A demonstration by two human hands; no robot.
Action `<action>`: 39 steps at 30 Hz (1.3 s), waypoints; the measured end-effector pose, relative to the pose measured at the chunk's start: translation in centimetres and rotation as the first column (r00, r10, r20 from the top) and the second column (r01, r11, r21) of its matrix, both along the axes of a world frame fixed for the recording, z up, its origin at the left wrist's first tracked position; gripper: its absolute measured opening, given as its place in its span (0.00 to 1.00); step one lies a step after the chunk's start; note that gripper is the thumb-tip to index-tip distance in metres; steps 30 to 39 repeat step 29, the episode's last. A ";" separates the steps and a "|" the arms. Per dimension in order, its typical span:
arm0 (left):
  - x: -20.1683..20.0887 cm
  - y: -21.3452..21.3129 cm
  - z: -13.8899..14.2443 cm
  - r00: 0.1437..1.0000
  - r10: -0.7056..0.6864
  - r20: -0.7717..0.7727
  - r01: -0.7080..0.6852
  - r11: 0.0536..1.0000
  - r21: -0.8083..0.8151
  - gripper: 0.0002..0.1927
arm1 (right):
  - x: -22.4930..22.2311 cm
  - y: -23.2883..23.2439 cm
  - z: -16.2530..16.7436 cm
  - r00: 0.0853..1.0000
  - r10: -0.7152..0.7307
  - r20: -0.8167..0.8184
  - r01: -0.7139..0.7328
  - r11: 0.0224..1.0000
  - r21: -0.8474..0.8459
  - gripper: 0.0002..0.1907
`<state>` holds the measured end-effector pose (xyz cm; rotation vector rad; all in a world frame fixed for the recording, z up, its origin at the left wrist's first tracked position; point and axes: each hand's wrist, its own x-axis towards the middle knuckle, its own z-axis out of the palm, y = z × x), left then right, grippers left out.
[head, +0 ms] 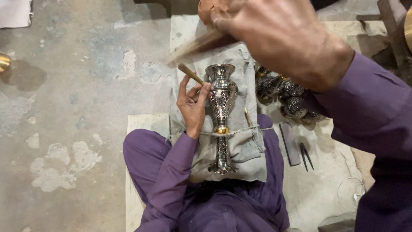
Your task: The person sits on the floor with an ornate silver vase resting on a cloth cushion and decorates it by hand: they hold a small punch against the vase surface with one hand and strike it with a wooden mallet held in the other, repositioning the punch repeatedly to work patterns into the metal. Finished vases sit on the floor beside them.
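Left hand (194,105) pinches a slim wooden-handled chisel (191,74) against the engraved silver metal vase (222,112), lying dead centre on a grey cloth pad (245,148) across the lap. Right hand (281,36), up at twelve o'clock, fingers wrapped round a blurred wooden mallet (199,44). More dark engraved vessels (285,96) at two o'clock.

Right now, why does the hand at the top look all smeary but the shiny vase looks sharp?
In the head view, the right hand is close to the camera and streaked with motion blur, as is the stick-like tool it grips; the left hand and the vase are crisp, with bright glints on the metal.
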<state>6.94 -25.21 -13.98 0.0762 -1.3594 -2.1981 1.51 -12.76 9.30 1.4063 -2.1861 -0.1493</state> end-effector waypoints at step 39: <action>0.3 0.1 0.5 1.000 -0.013 -0.006 0.013 0.999 -0.041 0.31 | -0.6 0.3 -0.4 0.991 -0.106 0.076 0.104 0.994 0.027 0.24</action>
